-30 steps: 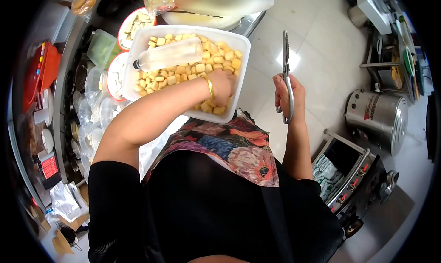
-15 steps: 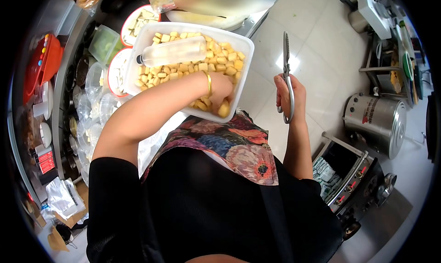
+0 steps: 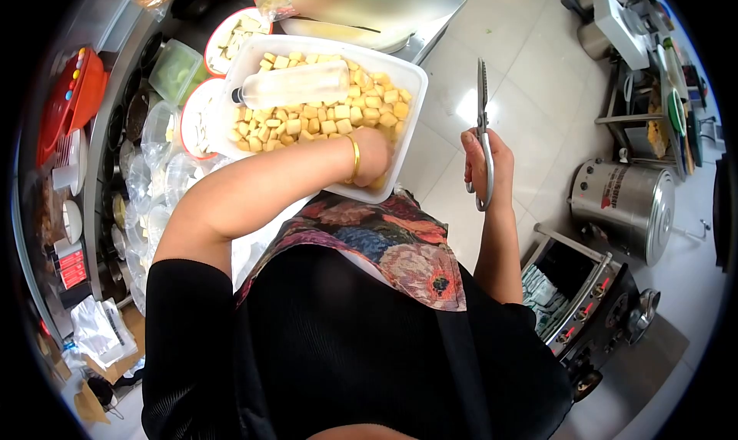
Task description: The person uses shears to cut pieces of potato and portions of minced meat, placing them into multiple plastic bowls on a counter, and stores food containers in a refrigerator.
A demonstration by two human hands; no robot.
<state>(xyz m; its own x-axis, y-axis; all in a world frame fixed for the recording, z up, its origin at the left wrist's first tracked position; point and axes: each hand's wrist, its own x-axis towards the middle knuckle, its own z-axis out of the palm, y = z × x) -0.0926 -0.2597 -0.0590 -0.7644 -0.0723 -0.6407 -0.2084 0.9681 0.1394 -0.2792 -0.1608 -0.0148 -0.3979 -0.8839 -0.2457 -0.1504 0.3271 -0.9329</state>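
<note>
In my right hand (image 3: 496,167) is a pair of scissors (image 3: 482,105) with silvery-grey handles, the blades pointing away from me and their edges together. My left hand (image 3: 372,154), a gold bangle at its wrist, is down inside a white plastic tub (image 3: 416,117), at the near right corner. Its fingers are curled, with the tips hidden among yellow cube-shaped food pieces (image 3: 307,121). What they grip, if anything, does not show. Across the pieces lies a clear plastic bottle (image 3: 296,85) with a dark cap.
Left of the tub stand two red-rimmed plates (image 3: 201,121) of pale pieces and a green-tinted container (image 3: 175,71). Clear plastic bowls (image 3: 157,182) sit nearer me. A large tray (image 3: 369,9) lies beyond. At right are a steel pot (image 3: 623,205) and a cooker (image 3: 576,301).
My left hand has curled inward and now covers the larger yellow piece near the tub's corner. The right hand still holds the scissors, slightly lower in view.
</note>
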